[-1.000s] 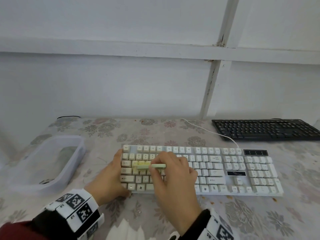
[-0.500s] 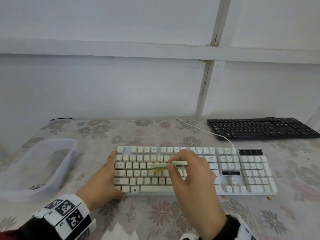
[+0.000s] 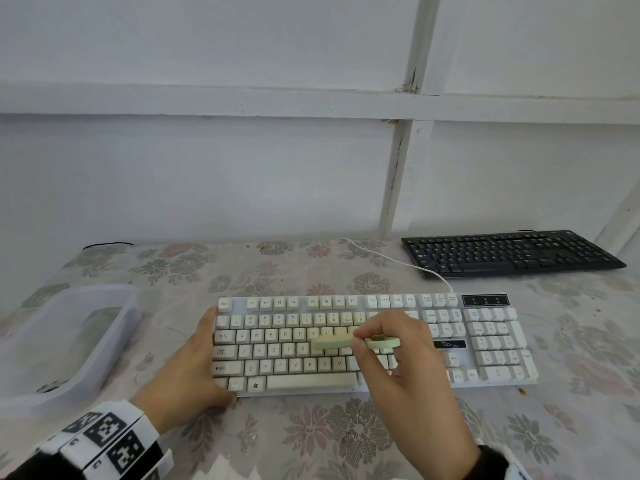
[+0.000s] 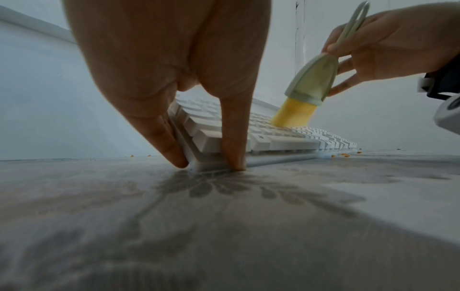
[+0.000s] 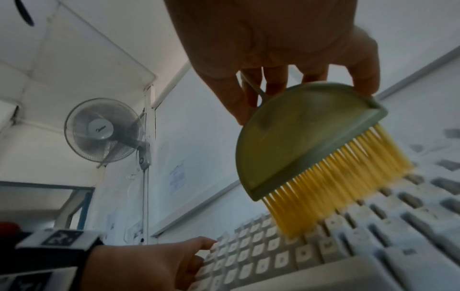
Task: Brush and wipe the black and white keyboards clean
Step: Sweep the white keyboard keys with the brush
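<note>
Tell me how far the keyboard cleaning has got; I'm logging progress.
Done: nothing visibly finished. In hand: right hand sweeps the brush over the white keyboard, steadied by the left hand. Left: crumbs beside it, wiping, and the black keyboard.

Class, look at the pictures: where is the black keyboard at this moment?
In the head view the black keyboard lies at the table's far right, against the wall, behind the white keyboard and apart from both hands.

light: soft, even, daylight-like | shadows: faint | wrist views: dim, backlit, motion-blurred | edges: wide-angle bending
</note>
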